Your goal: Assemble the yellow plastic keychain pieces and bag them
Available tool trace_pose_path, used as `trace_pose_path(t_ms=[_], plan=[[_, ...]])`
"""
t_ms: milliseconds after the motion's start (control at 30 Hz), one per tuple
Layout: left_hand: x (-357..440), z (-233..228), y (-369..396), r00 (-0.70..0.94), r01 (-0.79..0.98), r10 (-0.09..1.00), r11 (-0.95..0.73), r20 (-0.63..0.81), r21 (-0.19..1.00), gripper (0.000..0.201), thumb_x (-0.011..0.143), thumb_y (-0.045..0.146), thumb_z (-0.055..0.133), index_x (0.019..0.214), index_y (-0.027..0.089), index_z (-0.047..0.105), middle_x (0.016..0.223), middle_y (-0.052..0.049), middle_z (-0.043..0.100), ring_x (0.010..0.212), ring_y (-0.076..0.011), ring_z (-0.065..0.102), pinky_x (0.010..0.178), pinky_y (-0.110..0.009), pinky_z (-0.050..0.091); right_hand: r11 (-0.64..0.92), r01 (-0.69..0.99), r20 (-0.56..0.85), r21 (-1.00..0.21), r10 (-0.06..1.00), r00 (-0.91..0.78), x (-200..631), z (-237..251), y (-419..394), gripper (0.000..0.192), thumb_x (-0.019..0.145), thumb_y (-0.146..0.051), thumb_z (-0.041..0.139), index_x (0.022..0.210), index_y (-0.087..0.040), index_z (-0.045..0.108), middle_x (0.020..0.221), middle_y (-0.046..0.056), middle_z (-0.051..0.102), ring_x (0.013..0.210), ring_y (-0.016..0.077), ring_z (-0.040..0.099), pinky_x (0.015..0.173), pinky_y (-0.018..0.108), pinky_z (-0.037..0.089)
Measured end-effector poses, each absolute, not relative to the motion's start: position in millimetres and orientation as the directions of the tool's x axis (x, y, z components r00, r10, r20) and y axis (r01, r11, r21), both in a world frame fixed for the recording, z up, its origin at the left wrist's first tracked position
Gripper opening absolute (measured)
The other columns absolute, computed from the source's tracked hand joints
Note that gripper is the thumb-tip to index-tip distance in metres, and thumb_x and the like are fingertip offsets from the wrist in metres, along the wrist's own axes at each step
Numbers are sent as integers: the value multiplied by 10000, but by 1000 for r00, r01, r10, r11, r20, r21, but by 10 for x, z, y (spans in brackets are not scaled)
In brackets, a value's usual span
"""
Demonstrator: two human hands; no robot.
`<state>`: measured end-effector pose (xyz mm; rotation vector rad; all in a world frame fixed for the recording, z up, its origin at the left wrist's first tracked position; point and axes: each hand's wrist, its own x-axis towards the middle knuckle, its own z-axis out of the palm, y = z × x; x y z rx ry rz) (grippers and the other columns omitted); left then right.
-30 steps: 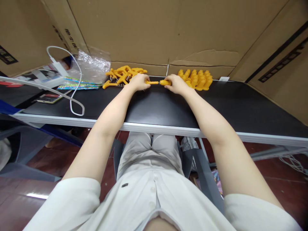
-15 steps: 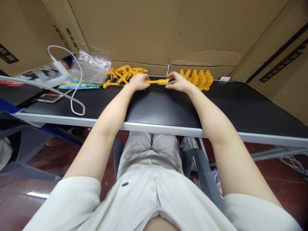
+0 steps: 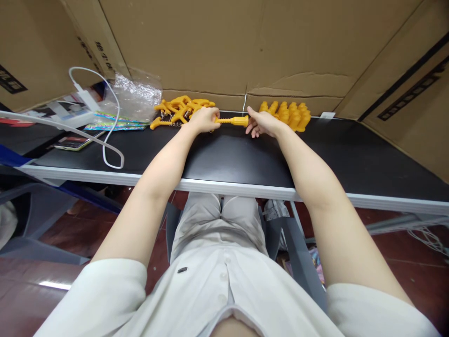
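A twisted yellow rod (image 3: 225, 120) is pinched by the left hand (image 3: 206, 120) near the far edge of the bench (image 3: 238, 161), its end joined to a yellow cap (image 3: 240, 121); the right hand (image 3: 261, 123) is opened beside it, contact unclear; yellow handles (image 3: 180, 113) are heaped leftward, upright yellow pieces (image 3: 295, 116) clustered rightward.

No wording can be read for certain: dark characters (image 3: 100, 47) and a black rectangular printed block (image 3: 12, 80) mark the brown cardboard panelling (image 3: 42, 37) on the left, and a black slanting printed strip (image 3: 410, 92) the brown cardboard panel (image 3: 417, 145) on the right (all too blurred).
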<state>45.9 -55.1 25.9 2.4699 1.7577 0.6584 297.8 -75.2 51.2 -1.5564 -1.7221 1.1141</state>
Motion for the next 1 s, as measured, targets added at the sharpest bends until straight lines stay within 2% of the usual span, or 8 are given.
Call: trace_pose_path(t_ms=[133, 233, 367, 500, 633, 733, 867, 1000], plan=[[444, 259, -552, 256, 898, 917, -343, 307, 275, 434, 810, 283, 737, 1225, 214, 841, 1129, -106, 825, 1164, -342, 740, 1044, -404, 571, -38, 416, -153, -909, 957, -245, 3048, 566, -811, 354, 1003, -417, 913, 1039, -212, 627, 842, 52, 771, 654, 184, 723, 707, 315, 637], [438, 260, -554, 259, 893, 915, -349, 308, 285, 433, 817, 279, 740, 1233, 216, 844, 1136, -107, 828, 1175, -347, 746, 1061, -414, 570, -48, 378, -157, -925, 951, -265, 3087, 581, -836, 336, 966, -150, 923, 1056, -204, 604, 847, 29, 771, 644, 143, 705, 699, 264, 609], [449, 267, -560, 274, 888, 905, -368, 326, 275, 437, 821, 281, 741, 1240, 219, 845, 1144, -108, 826, 1210, -362, 741, 1088, -434, 565, -56, 369, -172, -928, 942, -290, 3089, 555, -793, 287, 1075, -303, 828, 950, -191, 596, 794, 43, 743, 587, 130, 657, 634, 238, 572], [462, 277, -575, 279, 892, 904, -369, 324, 261, 430, 837, 300, 730, 1246, 228, 839, 1159, -106, 818, 1211, -364, 733, 1079, -436, 565, -89, 443, -223, -892, 940, -259, 3061, 509, -707, 534, 1120, -681, 627, 880, -204, 616, 630, 33, 639, 461, 148, 535, 569, 281, 553], [464, 285, -589, 280, 886, 904, -373, 323, 276, 424, 844, 308, 735, 1251, 232, 829, 1162, -100, 810, 1207, -353, 716, 1088, -430, 554, -115, 509, -253, -853, 944, -212, 3054, 488, -656, 646, 1113, -803, 500, 918, -210, 667, 606, 44, 635, 448, 172, 539, 547, 304, 550], [467, 294, -602, 274, 892, 906, -365, 322, 267, 414, 847, 295, 731, 1239, 208, 833, 1172, -112, 808, 1184, -351, 722, 1082, -430, 554, -117, 458, -260, -881, 929, -263, 3094, 500, -652, 542, 1114, -730, 607, 996, -205, 665, 764, 82, 761, 517, 179, 635, 563, 297, 581], [479, 304, -620, 269, 902, 911, -352, 313, 250, 420, 852, 283, 721, 1248, 194, 830, 1203, -117, 813, 1195, -350, 724, 1076, -421, 553, -127, 324, -246, -938, 900, -359, 3163, 531, -677, 259, 1063, -288, 842, 1105, -191, 606, 918, 86, 828, 594, 138, 714, 616, 239, 618], [497, 303, -633, 262, 914, 909, -342, 325, 218, 416, 871, 285, 703, 1259, 197, 825, 1228, -123, 821, 1200, -350, 723, 1062, -422, 553, -145, 304, -250, -942, 905, -344, 3157, 556, -713, 183, 1102, -181, 766, 1064, -173, 587, 821, 71, 799, 521, 113, 670, 559, 204, 581]])
